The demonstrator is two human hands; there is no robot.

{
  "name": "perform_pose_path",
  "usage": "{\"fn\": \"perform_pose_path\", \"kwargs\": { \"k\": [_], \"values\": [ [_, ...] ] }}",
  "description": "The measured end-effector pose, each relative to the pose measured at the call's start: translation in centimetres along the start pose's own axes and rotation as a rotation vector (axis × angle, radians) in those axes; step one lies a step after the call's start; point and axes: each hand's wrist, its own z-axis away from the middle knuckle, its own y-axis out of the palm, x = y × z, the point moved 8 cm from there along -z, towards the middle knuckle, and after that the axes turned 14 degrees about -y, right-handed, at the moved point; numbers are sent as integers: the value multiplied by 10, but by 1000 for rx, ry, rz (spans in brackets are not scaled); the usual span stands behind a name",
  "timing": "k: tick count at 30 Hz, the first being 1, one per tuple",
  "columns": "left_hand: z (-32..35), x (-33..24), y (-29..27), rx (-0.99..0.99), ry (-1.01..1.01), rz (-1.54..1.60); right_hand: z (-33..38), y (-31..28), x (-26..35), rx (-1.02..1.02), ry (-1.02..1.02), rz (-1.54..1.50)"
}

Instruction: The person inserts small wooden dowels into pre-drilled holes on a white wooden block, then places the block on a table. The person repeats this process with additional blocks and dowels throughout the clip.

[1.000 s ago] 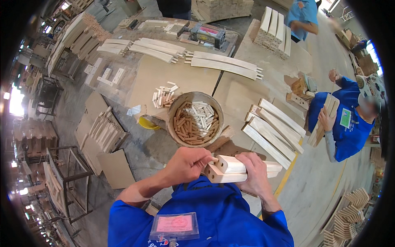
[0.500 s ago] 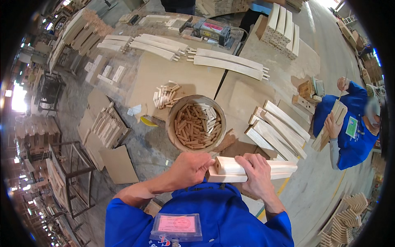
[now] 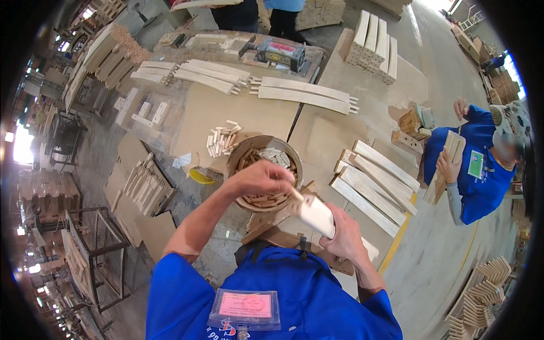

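Note:
My right hand [image 3: 344, 233] is wrapped round a pale wooden bar [image 3: 315, 216], tilted so that its end points up and away to the left. At that end my left hand [image 3: 265, 178] pinches a short wooden dowel [image 3: 296, 194]. The dowel meets the bar's end face; how deep it sits in a hole, I cannot tell. Below my left hand stands a round tub [image 3: 230, 164] full of loose dowels [image 3: 266, 200], some tan and some whiter. My left forearm and hand cover part of it.
Dowels lie in a small heap [image 3: 222, 138] beyond the tub, near a yellow curved object [image 3: 202, 176]. Curved wooden slats [image 3: 306, 94] lie farther back by a machine [image 3: 281, 53]. Bars [image 3: 371, 187] lie on the right, where a co-worker [image 3: 481, 164] holds wood.
The bar has swung from lying level to tilted, its end now toward the tub. My left hand has moved forward over the tub, and a dowel shows at its fingertips.

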Motion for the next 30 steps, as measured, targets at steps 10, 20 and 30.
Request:
{"fn": "perform_pose_path", "kwargs": {
  "k": [10,20,30],
  "values": [
    [-70,57,-27,-471,41,-964,41,-5,-21,-185,-16,-369],
    [12,-12,-5,-559,209,-486,47,-12,16,-258,-278,-416],
    [188,-116,73,-513,537,-252,31,7,57,-126,-395,-179]
  ]
}}
